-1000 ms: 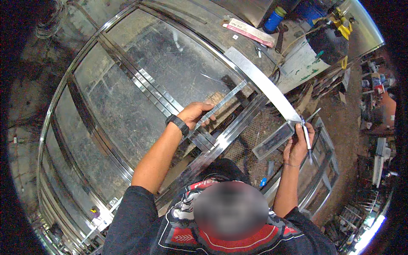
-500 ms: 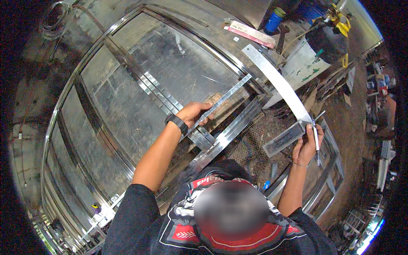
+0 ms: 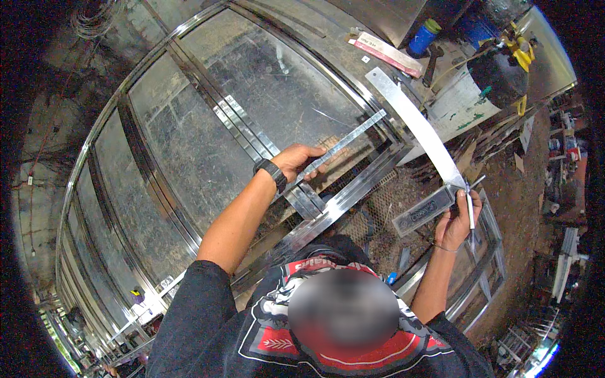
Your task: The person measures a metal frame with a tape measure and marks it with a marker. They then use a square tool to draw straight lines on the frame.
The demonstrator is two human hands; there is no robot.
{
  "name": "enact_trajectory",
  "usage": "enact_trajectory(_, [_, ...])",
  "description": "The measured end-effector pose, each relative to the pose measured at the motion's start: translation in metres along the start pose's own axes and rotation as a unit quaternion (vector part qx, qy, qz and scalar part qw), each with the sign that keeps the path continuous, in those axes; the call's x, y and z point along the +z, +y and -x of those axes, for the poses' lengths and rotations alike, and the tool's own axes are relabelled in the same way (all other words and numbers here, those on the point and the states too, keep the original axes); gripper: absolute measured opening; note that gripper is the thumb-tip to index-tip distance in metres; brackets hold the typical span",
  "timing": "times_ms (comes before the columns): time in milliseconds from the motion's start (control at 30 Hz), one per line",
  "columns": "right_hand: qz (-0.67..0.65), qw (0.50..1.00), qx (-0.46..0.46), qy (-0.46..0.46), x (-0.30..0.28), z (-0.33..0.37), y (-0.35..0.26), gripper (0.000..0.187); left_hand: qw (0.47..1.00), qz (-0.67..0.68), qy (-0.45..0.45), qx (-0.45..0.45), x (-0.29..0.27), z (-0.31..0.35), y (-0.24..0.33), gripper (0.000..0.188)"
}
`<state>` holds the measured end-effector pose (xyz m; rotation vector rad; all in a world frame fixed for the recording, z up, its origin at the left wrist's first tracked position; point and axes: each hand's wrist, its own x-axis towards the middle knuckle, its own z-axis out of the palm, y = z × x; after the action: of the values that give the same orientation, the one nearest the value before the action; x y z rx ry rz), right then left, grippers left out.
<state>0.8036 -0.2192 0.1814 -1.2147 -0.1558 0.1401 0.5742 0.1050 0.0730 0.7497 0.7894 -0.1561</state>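
Note:
My left hand (image 3: 299, 162) is closed around a narrow, shiny metal bar (image 3: 353, 140), which slants up to the right above the metal frame (image 3: 334, 213). Two short metal tubes (image 3: 304, 200) lie under that wrist, against the frame's near rail. Off to the right, my right hand (image 3: 455, 222) grips a metal square (image 3: 421, 129) near its corner. The square's long bright blade reaches up and away, while its thick stock (image 3: 423, 213) points to the lower left. A thin white pen-like tool (image 3: 470, 211) is pinched in the same fingers.
A dark sheet (image 3: 189, 145) lies beneath the frame's crossbars. At the far right are a flat red-and-white box (image 3: 386, 53), a blue can (image 3: 424, 36), a wrench (image 3: 432, 66) and a white container (image 3: 457, 104). Another metal frame (image 3: 482, 271) stands right of my right forearm.
The view has shifted slightly, so the frame and bench things appear a little further right and lower. Both hands keep their holds; the square's stock has turned slightly into view.

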Motion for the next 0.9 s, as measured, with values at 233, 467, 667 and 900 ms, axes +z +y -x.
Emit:
enact_trajectory(233, [0.018,1.0,0.007,0.016,-0.001,0.002,0.004,0.032,0.999,0.009,-0.04,-0.008,-0.006,-0.008,-0.001,0.027])
enact_trajectory(467, [0.014,1.0,0.008,0.013,0.003,0.007,0.002,0.031,0.998,-0.004,-0.055,-0.017,-0.004,-0.006,0.003,0.029])
enact_trajectory(667, [0.027,0.999,0.004,0.021,0.006,0.01,-0.001,0.032,0.999,0.009,-0.048,-0.01,-0.003,-0.007,0.002,0.031])
enact_trajectory(900, [0.029,0.999,0.01,0.012,0.003,0.011,-0.001,0.031,0.998,-0.009,-0.058,-0.008,0.0,-0.003,0.005,0.03])
